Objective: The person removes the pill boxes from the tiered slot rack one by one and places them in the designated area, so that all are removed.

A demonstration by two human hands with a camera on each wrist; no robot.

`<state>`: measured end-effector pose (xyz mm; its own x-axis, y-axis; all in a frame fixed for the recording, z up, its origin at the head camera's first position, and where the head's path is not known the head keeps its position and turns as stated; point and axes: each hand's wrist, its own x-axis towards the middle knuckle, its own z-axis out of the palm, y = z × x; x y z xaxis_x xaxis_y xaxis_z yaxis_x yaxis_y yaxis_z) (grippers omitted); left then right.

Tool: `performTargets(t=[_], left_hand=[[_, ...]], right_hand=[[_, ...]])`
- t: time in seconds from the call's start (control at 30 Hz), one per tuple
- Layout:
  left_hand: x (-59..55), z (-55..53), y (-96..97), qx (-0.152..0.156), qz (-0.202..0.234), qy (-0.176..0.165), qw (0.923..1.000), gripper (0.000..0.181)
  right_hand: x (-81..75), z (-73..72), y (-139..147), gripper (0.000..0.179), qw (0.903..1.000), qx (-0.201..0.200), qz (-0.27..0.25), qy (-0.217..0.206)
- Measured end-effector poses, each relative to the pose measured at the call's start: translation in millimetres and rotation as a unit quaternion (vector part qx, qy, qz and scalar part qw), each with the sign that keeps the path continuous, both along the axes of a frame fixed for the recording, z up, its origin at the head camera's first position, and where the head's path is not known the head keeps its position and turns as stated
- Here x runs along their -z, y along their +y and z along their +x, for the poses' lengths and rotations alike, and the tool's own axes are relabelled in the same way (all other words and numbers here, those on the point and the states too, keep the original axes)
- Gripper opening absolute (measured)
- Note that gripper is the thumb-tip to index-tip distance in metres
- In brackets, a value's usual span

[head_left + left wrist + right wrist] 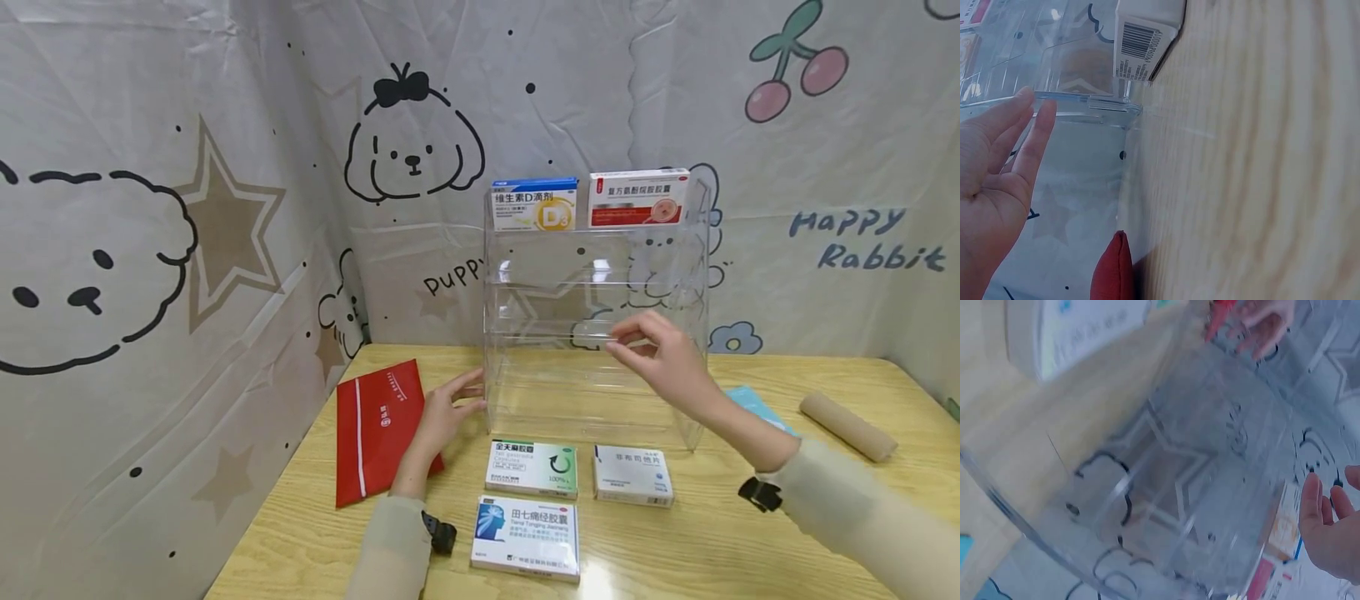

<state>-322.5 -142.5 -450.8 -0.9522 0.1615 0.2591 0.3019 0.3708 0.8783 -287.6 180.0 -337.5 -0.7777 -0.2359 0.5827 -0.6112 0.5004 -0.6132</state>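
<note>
A clear acrylic tiered display rack (592, 392) stands upright on the table. My left hand (444, 417) is at its left side panel, fingers extended and fingertips right at the edge; the left wrist view shows the same hand (1004, 162) beside the panel. In front of the middle tiers hovers my right hand (663, 358), fingers loosely bent with nothing between them. On the top tier sit a blue-and-white vitamin D box (534, 207) and a red-and-white capsule box (637, 200). Before the rack lie a green-and-white box (531, 468), a white tablet box (632, 477) and a blue-and-white box (525, 540).
A red pouch (386, 425) lies left of the rack, near my left forearm. To the right are a light blue packet (757, 407), partly behind my right forearm, and a brown roll (847, 425). A printed cloth (525, 108) hangs behind the wooden table (720, 533).
</note>
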Motion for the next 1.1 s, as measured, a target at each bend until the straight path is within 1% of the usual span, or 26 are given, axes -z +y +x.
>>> performTargets(t=[0.07,0.2,0.37,0.57,0.7,0.77,0.83,0.97,1.1], left_hand=[[0.6,0.0,-0.4,0.001,-0.001,0.001,1.0000,0.055],[1.0,-0.8,-1.2,0.001,-0.002,0.002,1.0000,0.055],[2.3,-0.5,-1.6,0.000,-0.002,0.003,1.0000,0.056],[2.9,-0.1,-1.9,0.001,0.001,0.003,1.0000,0.055],[2.0,-0.5,-1.9,0.003,0.002,0.011,0.9999,0.054],[1.5,-0.4,-2.0,0.002,0.001,0.012,0.9999,0.054],[1.1,0.2,-2.2,0.001,-0.004,0.014,0.9999,0.054],[0.5,2.1,-2.3,0.000,-0.010,0.013,0.9999,0.054],[1.0,1.9,-2.3,0.004,-0.007,0.016,0.9998,0.053]], right_hand=[[-12.1,-9.2,5.7,0.019,0.9998,0.015,-0.015,0.006],[-34.5,-26.4,15.5,0.022,0.9976,0.060,-0.025,0.026],[-59.9,-46.2,25.3,0.025,0.9915,0.109,-0.031,0.065],[-85.7,-68.3,34.9,0.027,0.9823,0.158,-0.037,0.094],[-97.5,-82.9,40.8,0.032,0.9759,0.182,-0.040,0.114],[-101.4,-88.8,43.5,0.036,0.9734,0.195,-0.033,0.115],[-104.4,-94.2,46.4,0.041,0.9721,0.206,-0.022,0.111],[-108.6,-105.9,52.2,0.050,0.9721,0.217,0.006,0.089],[-113.5,-116.1,56.6,0.051,0.9706,0.226,0.030,0.076]])
